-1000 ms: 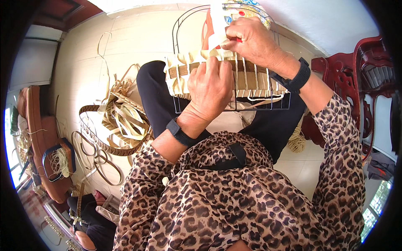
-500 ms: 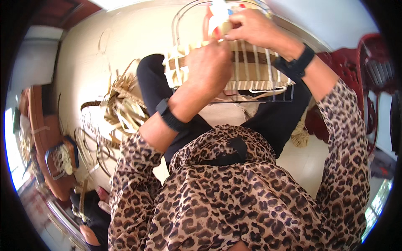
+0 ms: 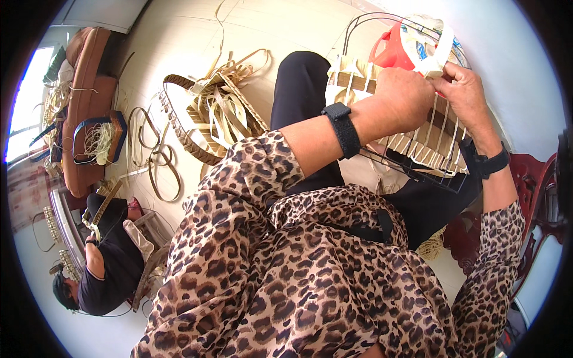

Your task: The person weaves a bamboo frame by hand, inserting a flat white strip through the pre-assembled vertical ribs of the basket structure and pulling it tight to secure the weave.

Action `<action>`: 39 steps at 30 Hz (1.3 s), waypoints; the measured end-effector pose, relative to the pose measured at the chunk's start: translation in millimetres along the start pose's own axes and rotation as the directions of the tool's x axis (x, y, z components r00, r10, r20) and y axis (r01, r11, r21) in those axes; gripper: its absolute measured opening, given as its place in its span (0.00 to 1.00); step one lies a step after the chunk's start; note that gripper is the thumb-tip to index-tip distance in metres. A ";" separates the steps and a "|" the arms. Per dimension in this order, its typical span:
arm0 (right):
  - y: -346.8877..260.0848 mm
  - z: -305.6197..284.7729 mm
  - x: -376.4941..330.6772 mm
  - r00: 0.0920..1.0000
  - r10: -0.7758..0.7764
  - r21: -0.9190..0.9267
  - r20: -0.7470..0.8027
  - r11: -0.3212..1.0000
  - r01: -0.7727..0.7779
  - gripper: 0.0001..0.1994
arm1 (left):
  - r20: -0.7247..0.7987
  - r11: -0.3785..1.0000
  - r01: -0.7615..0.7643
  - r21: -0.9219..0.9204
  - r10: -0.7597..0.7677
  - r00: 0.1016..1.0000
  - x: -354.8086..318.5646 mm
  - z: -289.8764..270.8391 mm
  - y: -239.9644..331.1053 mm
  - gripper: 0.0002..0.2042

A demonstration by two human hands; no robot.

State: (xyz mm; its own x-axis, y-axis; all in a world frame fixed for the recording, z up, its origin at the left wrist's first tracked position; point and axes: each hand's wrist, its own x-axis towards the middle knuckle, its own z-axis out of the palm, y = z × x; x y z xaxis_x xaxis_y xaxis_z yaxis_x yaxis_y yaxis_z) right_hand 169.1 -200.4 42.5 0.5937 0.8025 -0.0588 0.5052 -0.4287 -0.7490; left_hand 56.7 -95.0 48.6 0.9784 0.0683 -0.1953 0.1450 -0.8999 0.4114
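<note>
Wire-framed woven basket (image 3: 430, 140) under both hands, left (image 3: 403, 98), right (image 3: 468, 98).

The wire basket frame (image 3: 412, 140) rests on the person's lap. On its upper edge sit the left hand (image 3: 403, 98) and, just right of it, the right hand (image 3: 468, 95). Behind the frame stands a plastic stool (image 3: 391, 51). Left of the frame, on the floor, lies a heap of strips (image 3: 218, 113); farther left sits another person (image 3: 104, 262).
</note>
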 end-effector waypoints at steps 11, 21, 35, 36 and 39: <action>0.7 5.1 9.5 0.976 0.112 -0.186 0.187 0.980 -0.077 0.11 | -0.257 0.999 0.009 0.033 -0.001 0.966 -1.9 21.2 -7.2 0.04; 14.8 -0.6 10.1 0.965 0.132 0.131 0.226 0.978 -0.165 0.16 | -0.249 0.999 0.047 0.011 -0.043 0.967 -1.7 24.0 -8.9 0.03; -6.8 -0.8 -2.0 0.966 0.153 -0.123 0.207 0.984 -0.129 0.10 | -0.413 0.944 -0.331 0.011 0.305 0.858 -43.9 37.0 -4.1 0.12; -7.4 -0.6 -1.9 0.966 0.157 -0.124 0.204 0.983 -0.133 0.10 | -0.412 0.942 -0.336 0.010 0.310 0.857 -43.5 38.1 -4.8 0.12; -6.0 1.4 -0.2 0.972 0.142 -0.112 0.188 0.986 -0.123 0.11 | -0.376 0.922 -0.385 0.046 0.373 0.848 -41.4 35.9 -11.6 0.11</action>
State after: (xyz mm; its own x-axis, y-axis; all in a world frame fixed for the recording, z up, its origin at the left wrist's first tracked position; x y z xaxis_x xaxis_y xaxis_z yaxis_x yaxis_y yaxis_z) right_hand 165.0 -197.4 46.1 0.5308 0.7970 -0.2881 0.4957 -0.5677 -0.6573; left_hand 9.3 -102.9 20.0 0.9395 -0.1155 0.3224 -0.2496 -0.8756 0.4137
